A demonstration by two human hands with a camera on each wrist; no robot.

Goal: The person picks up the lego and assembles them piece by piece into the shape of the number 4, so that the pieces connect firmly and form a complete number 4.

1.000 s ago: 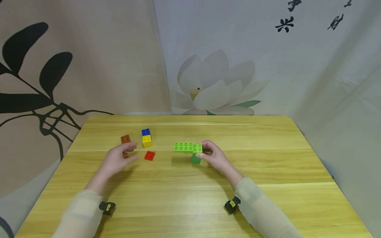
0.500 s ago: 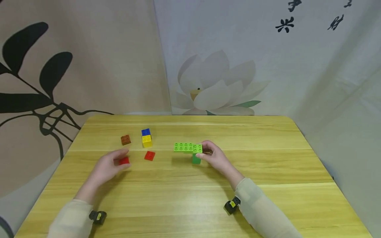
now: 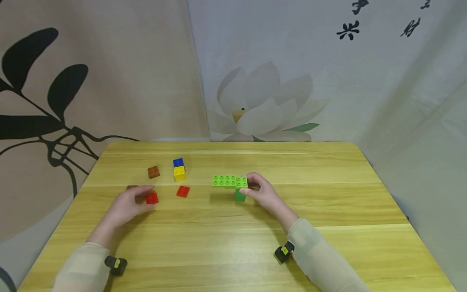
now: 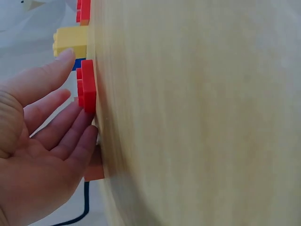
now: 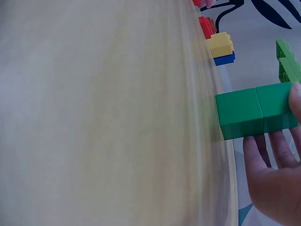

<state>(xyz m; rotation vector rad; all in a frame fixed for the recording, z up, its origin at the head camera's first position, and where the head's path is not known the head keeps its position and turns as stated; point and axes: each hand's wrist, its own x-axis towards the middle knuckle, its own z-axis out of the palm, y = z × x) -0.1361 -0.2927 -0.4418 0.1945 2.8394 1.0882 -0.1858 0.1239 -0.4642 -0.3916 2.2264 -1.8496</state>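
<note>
A small red brick [image 3: 152,198] with studs lies on the table, between the thumb and fingers of the left hand [image 3: 125,205]. In the left wrist view, those fingers are relaxed and spread around the red brick [image 4: 88,87], and the thumb is apart from it. The right hand [image 3: 264,193] pinches a block build from its right side. Its top is a row of light green bricks [image 3: 224,181] overhanging to the left. Two dark green bricks [image 5: 254,112], stacked, form its support, seen in the right wrist view standing on the table.
Another flat red brick [image 3: 183,191] lies right of the left hand. Behind it are a yellow brick [image 3: 180,173] and a blue brick [image 3: 178,162]. A brown brick [image 3: 153,172] lies further left; a second brown brick [image 3: 132,187] is mostly hidden by the left hand.
The left hand has moved left and toward the person, and its fingers now stand apart from the red brick. The right hand and the green build have stayed in place.
</note>
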